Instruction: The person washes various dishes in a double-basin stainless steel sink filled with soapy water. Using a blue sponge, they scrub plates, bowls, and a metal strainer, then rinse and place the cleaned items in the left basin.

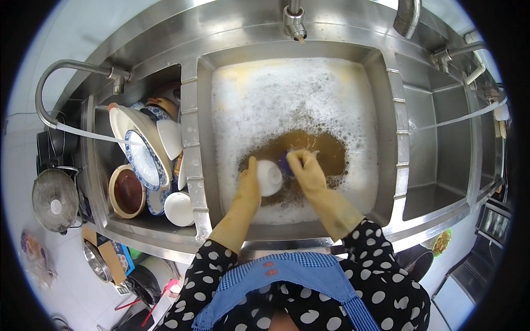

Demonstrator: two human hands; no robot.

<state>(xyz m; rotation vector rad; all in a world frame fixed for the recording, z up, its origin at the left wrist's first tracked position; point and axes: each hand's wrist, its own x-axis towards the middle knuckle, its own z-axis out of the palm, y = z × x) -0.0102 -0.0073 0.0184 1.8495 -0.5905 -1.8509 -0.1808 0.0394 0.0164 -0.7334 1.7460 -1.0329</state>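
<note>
Both hands wear yellow rubber gloves over a stainless steel sink [385, 165] full of foamy, brownish water. My left hand [249, 182] grips a small white bowl [270, 178] by its side, its foot turned up towards me. Just right of the bowl, my right hand [305, 165] is closed on a purple scrubbing cloth or pad [285, 164], mostly hidden by the glove. A gap shows between the pad and the bowl. White foam [290, 91] surrounds the patch of darker water beneath both hands.
The left basin holds stacked dishes: a blue-rimmed oval plate [143, 160], a brown-glazed pot [128, 191] and a white bowl [179, 209]. Water runs from the left faucet [78, 66] onto the plate. Another faucet [295, 25] overhangs the middle sink; a right basin [434, 153] adjoins it.
</note>
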